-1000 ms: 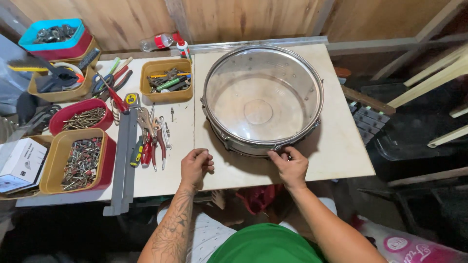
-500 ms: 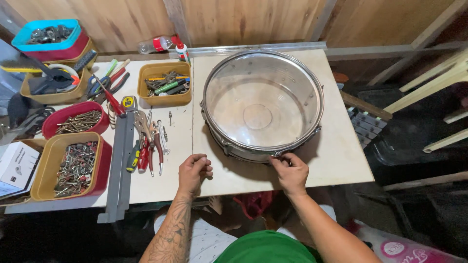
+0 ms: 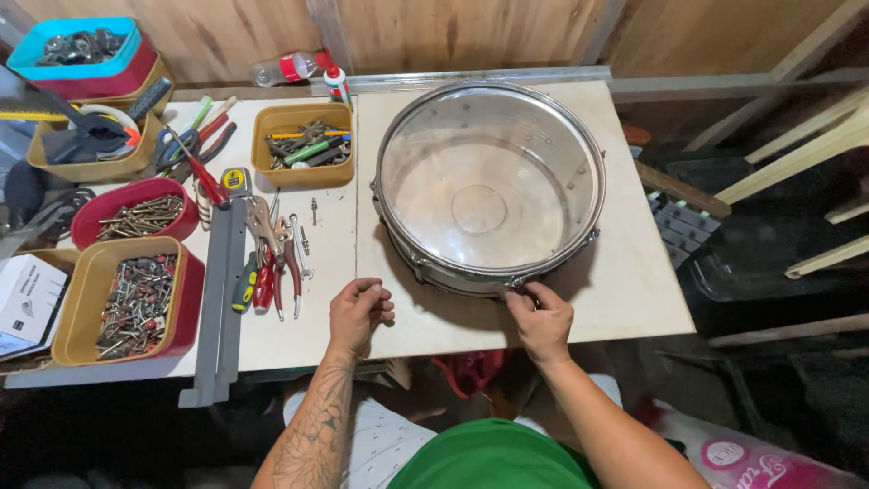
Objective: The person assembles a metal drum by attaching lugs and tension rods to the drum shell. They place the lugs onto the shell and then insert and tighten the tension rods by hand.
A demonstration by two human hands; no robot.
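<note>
A round metal drum shell [image 3: 489, 186] with a shiny rim lies open side up on the pale wooden table [image 3: 625, 290]. My right hand [image 3: 541, 319] pinches a small fitting at the drum's near rim, fingers closed on it. My left hand [image 3: 358, 312] rests on the table left of the drum, fingers curled loosely with nothing seen in them. It lies just right of a bunch of pliers and screwdrivers [image 3: 272, 258].
Left of the drum stand a yellow tray of tools [image 3: 303, 145], a red bowl of screws [image 3: 136, 217], a yellow tray of bolts [image 3: 127, 303], a metal bar [image 3: 222, 290], and a blue box [image 3: 77, 45]. Wooden slats [image 3: 797, 154] lean at the right.
The view has shifted slightly. Both hands stay at about the same places; my right hand keeps working at the drum's near rim.
</note>
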